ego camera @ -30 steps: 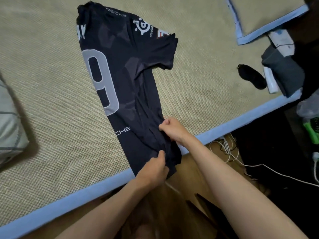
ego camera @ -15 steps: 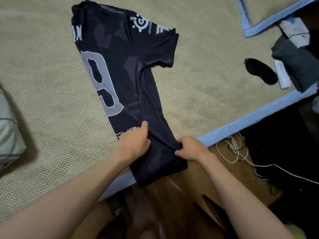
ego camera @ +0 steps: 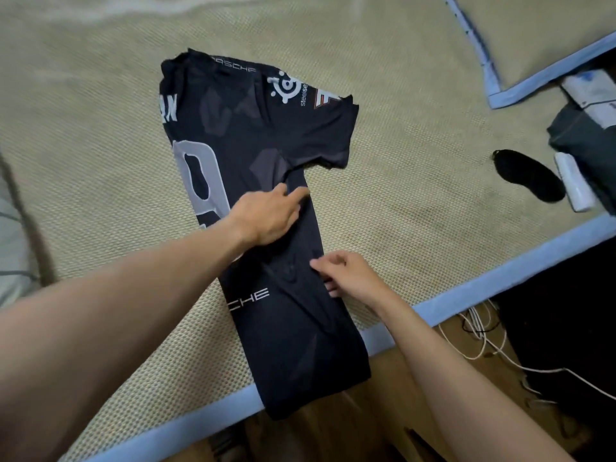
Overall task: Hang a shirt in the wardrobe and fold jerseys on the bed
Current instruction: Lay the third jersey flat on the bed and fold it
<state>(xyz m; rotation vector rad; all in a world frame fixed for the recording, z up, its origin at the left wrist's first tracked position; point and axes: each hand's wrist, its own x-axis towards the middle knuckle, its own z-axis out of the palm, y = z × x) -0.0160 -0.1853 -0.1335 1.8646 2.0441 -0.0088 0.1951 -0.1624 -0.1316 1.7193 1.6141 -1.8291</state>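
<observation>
A black jersey [ego camera: 253,135] with a grey number and white logos lies folded lengthwise on the woven beige bed mat [ego camera: 416,195]. One sleeve sticks out to the right, and its hem hangs over the blue-trimmed bed edge [ego camera: 500,278]. My left hand [ego camera: 266,215] lies flat on the jersey's middle, fingers spread, just below the sleeve. My right hand [ego camera: 350,275] rests at the jersey's right edge with fingers loosely curled, touching the fabric and not gripping it.
A black eye mask [ego camera: 528,175] and a white bottle [ego camera: 575,181] lie on the mat at the right, next to folded dark clothes [ego camera: 586,138]. A pillow [ego camera: 550,38] sits at top right. White cables [ego camera: 480,335] trail on the floor below the bed edge.
Both hands let go of the hem and moved up the jersey. The left now presses flat on its middle. The right has slid up along the right edge.
</observation>
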